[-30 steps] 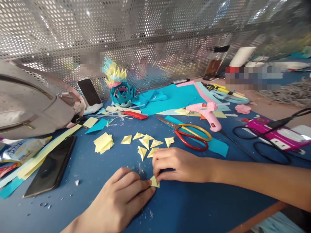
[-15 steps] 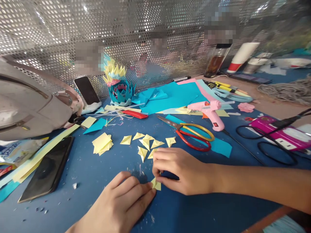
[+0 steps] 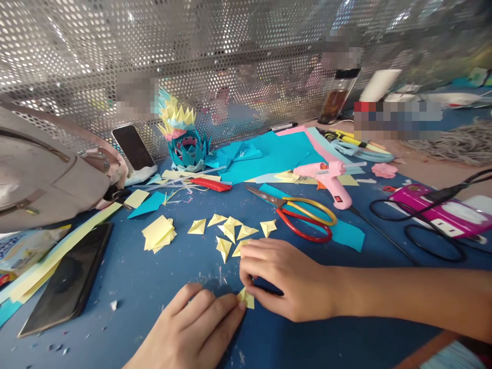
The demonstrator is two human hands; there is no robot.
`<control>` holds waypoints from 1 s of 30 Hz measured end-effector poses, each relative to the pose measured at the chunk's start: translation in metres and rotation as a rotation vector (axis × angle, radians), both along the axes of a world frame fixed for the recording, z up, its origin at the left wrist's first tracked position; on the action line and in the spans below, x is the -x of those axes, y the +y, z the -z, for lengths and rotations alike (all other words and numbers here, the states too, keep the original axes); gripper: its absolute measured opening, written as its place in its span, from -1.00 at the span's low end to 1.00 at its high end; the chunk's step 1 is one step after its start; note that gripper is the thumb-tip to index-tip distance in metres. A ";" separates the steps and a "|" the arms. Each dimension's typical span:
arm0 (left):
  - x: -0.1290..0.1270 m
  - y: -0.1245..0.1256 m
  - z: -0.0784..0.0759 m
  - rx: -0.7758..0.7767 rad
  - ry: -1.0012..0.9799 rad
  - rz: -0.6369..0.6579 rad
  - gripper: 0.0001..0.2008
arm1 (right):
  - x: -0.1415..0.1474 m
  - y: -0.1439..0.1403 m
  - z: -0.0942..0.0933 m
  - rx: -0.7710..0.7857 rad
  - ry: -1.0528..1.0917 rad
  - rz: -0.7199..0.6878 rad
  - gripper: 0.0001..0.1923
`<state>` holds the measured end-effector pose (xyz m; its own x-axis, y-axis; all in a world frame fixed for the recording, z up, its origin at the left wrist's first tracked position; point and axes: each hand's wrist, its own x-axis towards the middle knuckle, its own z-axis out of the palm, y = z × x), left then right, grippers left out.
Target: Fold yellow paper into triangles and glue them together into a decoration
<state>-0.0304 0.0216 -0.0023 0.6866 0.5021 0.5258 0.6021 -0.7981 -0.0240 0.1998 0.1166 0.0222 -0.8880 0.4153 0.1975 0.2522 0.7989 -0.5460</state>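
Head view over a blue tabletop [image 3: 146, 287] strewn with craft paper. At far left a black smartphone [image 3: 67, 279] lies flat beside long yellow paper strips [image 3: 57, 251]. Next comes a small stack of square yellow paper sheets [image 3: 158, 233], then a scatter of folded yellow paper triangles [image 3: 230, 230]. Near the bottom centre, the left hand [image 3: 192, 333] lies flat, fingers extended, its fingertips pressing a small folded yellow paper piece [image 3: 246, 298] against the tabletop. The right hand [image 3: 284, 279] pinches that same piece from the other side with thumb and forefinger. Further right lie red-and-yellow-handled scissors [image 3: 303, 218], a pink glue gun [image 3: 330, 177] and a magenta box [image 3: 446, 210].
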 end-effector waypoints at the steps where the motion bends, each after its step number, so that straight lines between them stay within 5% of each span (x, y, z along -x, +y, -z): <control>1: -0.001 0.000 0.001 -0.008 -0.007 -0.002 -0.58 | 0.000 -0.001 0.000 0.004 -0.003 0.008 -0.94; 30: -0.010 -0.001 0.007 -0.038 -0.130 -0.079 -0.63 | 0.000 -0.008 -0.003 0.133 -0.025 0.077 -0.87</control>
